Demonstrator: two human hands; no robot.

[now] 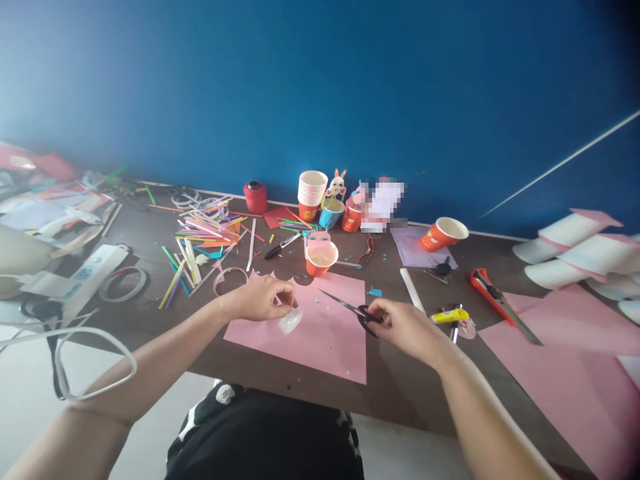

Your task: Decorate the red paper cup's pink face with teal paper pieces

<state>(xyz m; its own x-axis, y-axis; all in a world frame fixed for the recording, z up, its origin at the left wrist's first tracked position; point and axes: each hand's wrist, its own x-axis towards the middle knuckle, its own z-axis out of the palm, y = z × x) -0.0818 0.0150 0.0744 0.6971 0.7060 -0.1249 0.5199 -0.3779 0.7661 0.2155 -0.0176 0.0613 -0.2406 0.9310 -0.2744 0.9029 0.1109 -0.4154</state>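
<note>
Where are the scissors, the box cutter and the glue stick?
scissors [361, 312]: head view, black handle by the pivot.
box cutter [487, 288]: head view, orange body.
glue stick [450, 316]: head view, yellow barrel.

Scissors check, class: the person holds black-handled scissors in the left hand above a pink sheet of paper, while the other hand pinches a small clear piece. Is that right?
Not quite. The head view shows the scissors in the right hand, not the left. The left hand is the one pinching the small clear piece. Both are above the pink sheet, as stated.
</note>
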